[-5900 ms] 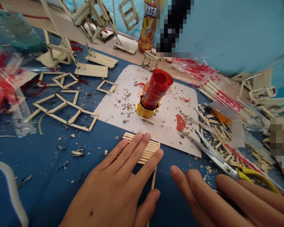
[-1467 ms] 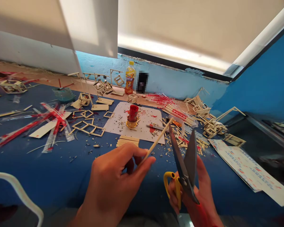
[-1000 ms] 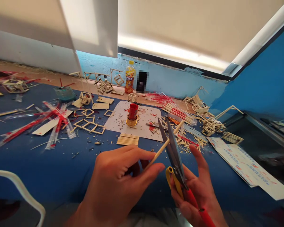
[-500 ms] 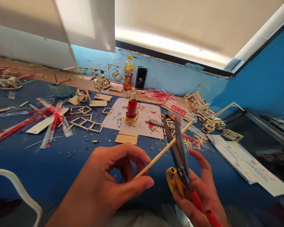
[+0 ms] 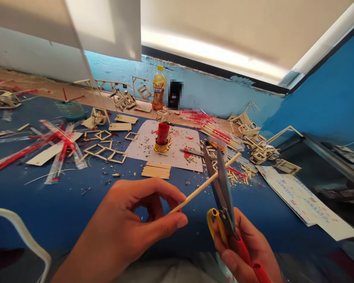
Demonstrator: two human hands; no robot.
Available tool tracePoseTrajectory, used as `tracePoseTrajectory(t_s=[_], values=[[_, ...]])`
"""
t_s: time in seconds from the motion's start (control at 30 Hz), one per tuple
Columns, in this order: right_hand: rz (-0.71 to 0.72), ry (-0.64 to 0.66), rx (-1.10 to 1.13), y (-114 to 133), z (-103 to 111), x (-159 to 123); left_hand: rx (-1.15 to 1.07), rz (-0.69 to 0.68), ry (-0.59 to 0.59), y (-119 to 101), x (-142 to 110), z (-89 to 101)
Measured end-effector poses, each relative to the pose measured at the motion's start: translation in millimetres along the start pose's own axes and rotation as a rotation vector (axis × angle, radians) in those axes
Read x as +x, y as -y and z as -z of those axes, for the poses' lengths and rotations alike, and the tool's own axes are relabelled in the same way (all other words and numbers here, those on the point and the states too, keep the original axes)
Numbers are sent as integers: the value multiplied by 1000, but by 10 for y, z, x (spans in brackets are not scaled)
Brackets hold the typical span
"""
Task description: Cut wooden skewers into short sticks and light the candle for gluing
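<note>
Between the thumb and fingers of my left hand [image 5: 135,220] is a thin wooden stick [image 5: 199,190], slanting up to the right. My right hand [image 5: 247,247] is wrapped round the scissors [image 5: 224,196], which have one yellow and one red handle. Their blades are partly spread and the stick passes between them, its far end sticking out beyond. Beyond my hands a row of short cut sticks [image 5: 156,170] lies on the blue table. A red cup-like container [image 5: 163,133] on a gold base stands on a white sheet [image 5: 141,137] strewn with bits.
Small square stick frames [image 5: 106,151] and red-striped plastic wrappers [image 5: 66,145] lie to the left. A drink bottle [image 5: 158,88] stands at the back. Stick models [image 5: 261,151] and printed white cards [image 5: 303,200] are on the right, beside cut scraps [image 5: 242,175].
The index finger of my right hand, stretched out before, has curled in by the scissors. The stick still lies between the blades. The view has shifted slightly.
</note>
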State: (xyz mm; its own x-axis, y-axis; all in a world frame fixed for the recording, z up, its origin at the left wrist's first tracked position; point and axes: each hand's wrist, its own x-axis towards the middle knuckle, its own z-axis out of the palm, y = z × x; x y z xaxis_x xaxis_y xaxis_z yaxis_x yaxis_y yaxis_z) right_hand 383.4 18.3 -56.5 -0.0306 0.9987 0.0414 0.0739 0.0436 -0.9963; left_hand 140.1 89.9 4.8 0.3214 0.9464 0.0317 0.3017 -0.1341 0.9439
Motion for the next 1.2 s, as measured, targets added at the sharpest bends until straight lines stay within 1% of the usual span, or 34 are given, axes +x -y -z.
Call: tracePoseTrajectory(t_s=[0.07, 0.17, 0.2, 0.23, 0.3, 0.37, 0.47, 0.57, 0.7, 0.83, 0.9, 1.0, 1.2], values=[[44, 57, -84, -20, 51, 2, 4, -10, -21, 2, 0, 4], [177, 111, -300, -5, 74, 19, 12, -33, -50, 15, 6, 7], [225, 115, -367, 10, 66, 29, 11, -40, -50, 19, 11, 6], [274, 93, -406, 24, 56, 39, 8, -43, -47, 20, 16, 4], [311, 71, -418, 35, 40, 51, -11, -56, -36, 19, 27, 0], [263, 111, -390, 16, 50, 40, -31, -79, -28, 16, 32, -1], [128, 209, -354, -42, 98, -3, 4, -103, -8, 19, 25, 4], [97, 195, -286, -59, 116, -24, 63, -120, -27, 35, 15, 3], [141, 142, -159, 5, 53, -14, 36, -145, -74, 60, 1, -11], [67, 67, -28, 48, 7, -43, 22, -184, -92, 58, -20, -11], [24, 38, -7, 47, 10, -72, 25, -191, -101, 52, -22, -9], [-1, 14, -2, 45, 17, -98, 27, -187, -93, 50, -17, -13], [56, 18, -15, 73, -17, -49, 13, -180, -71, 63, -14, -18]])
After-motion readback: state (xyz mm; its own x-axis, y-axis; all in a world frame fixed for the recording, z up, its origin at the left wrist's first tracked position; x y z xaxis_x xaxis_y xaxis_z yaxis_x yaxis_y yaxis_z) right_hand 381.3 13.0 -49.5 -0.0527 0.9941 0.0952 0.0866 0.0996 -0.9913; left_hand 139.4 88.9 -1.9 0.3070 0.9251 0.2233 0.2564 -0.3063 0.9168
